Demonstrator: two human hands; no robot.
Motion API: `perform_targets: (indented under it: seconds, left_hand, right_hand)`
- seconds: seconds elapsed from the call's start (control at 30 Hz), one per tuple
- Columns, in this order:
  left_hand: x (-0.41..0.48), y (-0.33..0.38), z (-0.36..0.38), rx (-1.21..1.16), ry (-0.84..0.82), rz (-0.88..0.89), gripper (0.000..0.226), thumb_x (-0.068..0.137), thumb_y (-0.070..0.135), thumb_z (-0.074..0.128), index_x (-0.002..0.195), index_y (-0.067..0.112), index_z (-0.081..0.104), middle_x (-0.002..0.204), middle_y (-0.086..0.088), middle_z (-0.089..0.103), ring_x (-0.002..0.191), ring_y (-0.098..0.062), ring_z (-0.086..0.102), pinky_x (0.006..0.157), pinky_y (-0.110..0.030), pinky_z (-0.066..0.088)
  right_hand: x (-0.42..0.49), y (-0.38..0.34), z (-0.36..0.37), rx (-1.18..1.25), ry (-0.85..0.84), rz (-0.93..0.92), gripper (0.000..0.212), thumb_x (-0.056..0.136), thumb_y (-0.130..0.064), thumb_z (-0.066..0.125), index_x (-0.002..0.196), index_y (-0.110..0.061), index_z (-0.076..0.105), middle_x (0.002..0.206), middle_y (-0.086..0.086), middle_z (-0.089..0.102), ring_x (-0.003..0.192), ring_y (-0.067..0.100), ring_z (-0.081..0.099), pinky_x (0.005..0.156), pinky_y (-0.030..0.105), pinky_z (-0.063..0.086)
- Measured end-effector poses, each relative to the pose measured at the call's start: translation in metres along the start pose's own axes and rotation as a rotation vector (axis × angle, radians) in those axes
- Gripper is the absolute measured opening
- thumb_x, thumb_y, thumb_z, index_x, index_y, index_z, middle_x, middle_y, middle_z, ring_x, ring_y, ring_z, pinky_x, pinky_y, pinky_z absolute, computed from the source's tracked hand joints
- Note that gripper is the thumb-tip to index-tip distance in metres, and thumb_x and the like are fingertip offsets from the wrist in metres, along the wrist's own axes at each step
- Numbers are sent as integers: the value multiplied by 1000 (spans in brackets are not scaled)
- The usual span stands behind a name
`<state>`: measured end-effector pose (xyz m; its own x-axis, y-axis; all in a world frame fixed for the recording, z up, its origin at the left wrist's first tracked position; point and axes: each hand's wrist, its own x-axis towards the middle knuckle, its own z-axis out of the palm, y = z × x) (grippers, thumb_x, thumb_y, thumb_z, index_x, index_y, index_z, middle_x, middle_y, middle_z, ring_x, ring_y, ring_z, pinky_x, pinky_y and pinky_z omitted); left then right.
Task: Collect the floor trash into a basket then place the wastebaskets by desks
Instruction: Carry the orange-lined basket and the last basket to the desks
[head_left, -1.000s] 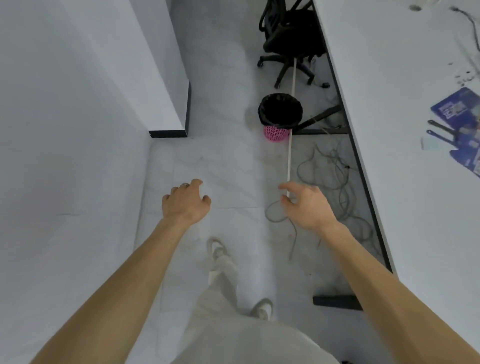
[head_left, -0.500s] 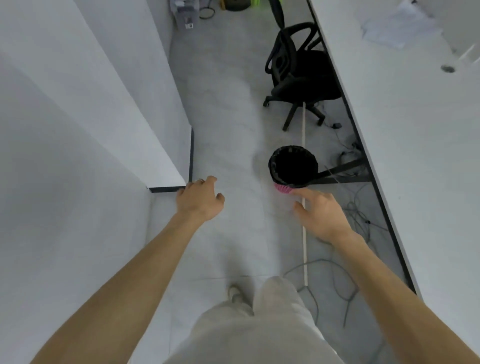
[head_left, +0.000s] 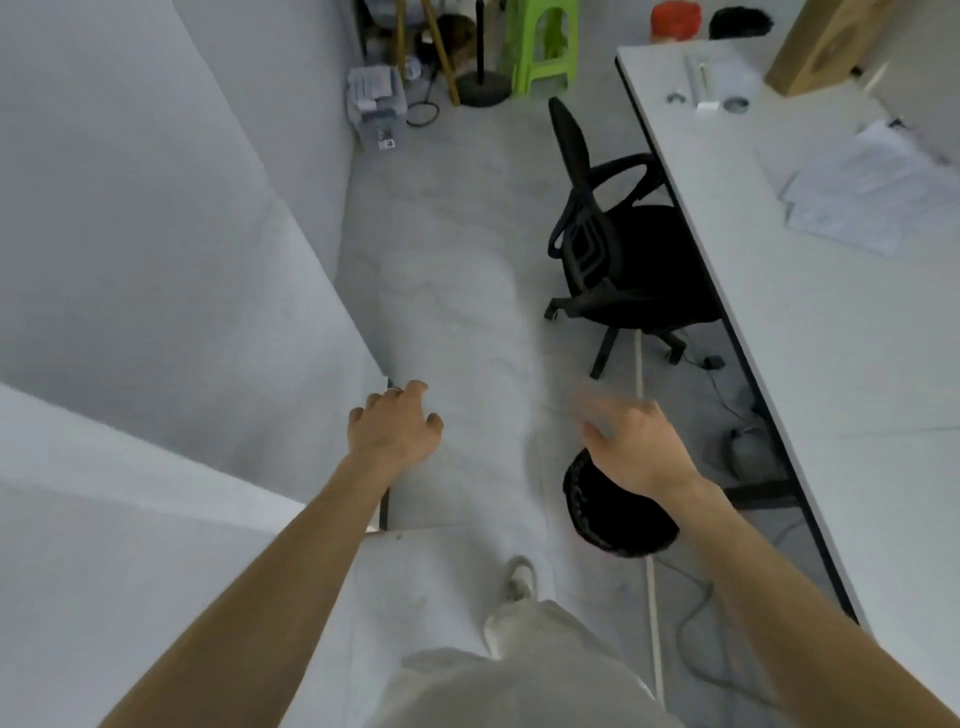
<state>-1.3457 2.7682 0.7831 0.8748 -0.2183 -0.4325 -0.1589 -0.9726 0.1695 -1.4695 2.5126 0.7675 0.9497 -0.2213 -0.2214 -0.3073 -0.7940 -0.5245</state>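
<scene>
Surface (head_left: 831, 364) ran long and white along the far side of the right grip (head_left: 636, 449), with loose papers (head_left: 872, 192) lying on it. Beyond that grip a black office chair (head_left: 608, 260) stood tucked against the surface's edge. The black-lined wastebasket (head_left: 613, 519) sat on the floor directly under the right grip, fingers blurred but spread and holding nothing. The left grip (head_left: 392, 426) hung level with it, well apart, fingers loosely curled and empty.
</scene>
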Motion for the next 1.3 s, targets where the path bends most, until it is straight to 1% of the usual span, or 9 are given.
perform_targets:
  seconds: [0.1,0.2,0.33,0.53,0.63,0.7,0.83,1.0,1.3]
  left_hand:
    - [70,15,-44,-16,21,-3,53,96,41,43,147,27,37,137,-6,55,125,-29,48,102,-43,38]
    - [141,27,-87,-48,55,-21,53,97,40,43,148,27,37,137,-6,55,126,-29,49,102,-43,37]
    - [240,37,-125,-84,54,-9,53,96,40,44,147,28,38,133,-7,57,122,-30,52,101,-43,41]
    - [421,57,-185,-49,20,65,52,95,43,45,145,30,41,135,-7,58,123,-31,53,100,-43,41]
    - [505,72,-225,-15,50,81,51,95,44,45,144,30,42,135,-7,58,124,-31,52,100,-42,38]
    - [566,92,-255,-6,26,104,50,95,44,45,143,31,42,134,-6,58,124,-30,52,100,-42,39]
    - [643,122,-289,28,3,200,50,96,42,44,145,32,41,134,-5,58,122,-29,54,98,-41,41]
    - [774,161,-332,75,-33,253,50,97,43,43,146,32,40,138,-6,55,123,-30,52,100,-42,42]
    - [979,245,-444,113,-37,292,50,97,43,42,146,32,40,139,-5,54,124,-29,51,102,-43,40]
  right_hand:
    - [86,-22,-41,-18,-17,-14,23,87,-47,32,98,-35,48,83,-17,56,89,30,50,73,34,46]
    - [175,-43,-76,-5,-2,-1,43,92,-40,44,130,-29,60,113,0,68,106,37,60,88,45,54]
    - [281,-52,-90,7,24,-12,65,79,-57,27,129,-32,61,117,-1,68,117,30,59,90,44,55]
    - [444,-70,-112,-7,28,73,51,84,-51,39,124,-34,64,94,-8,67,102,30,63,85,45,56]
    - [518,-77,-131,11,35,95,59,81,-57,33,127,-35,62,107,-5,69,110,28,61,90,45,55]
    - [574,-77,-154,22,51,130,45,90,-49,44,128,-34,62,116,-2,68,114,26,59,93,45,54]
    - [654,-65,-178,37,102,185,33,96,-34,55,128,-31,65,117,-1,67,112,23,60,93,39,54]
    - [785,-40,-201,74,80,236,34,96,-38,53,128,-34,64,121,1,67,115,28,60,95,43,53]
    - [1016,-19,-311,55,48,263,28,97,-35,56,122,-34,67,130,1,65,115,26,62,96,35,51]
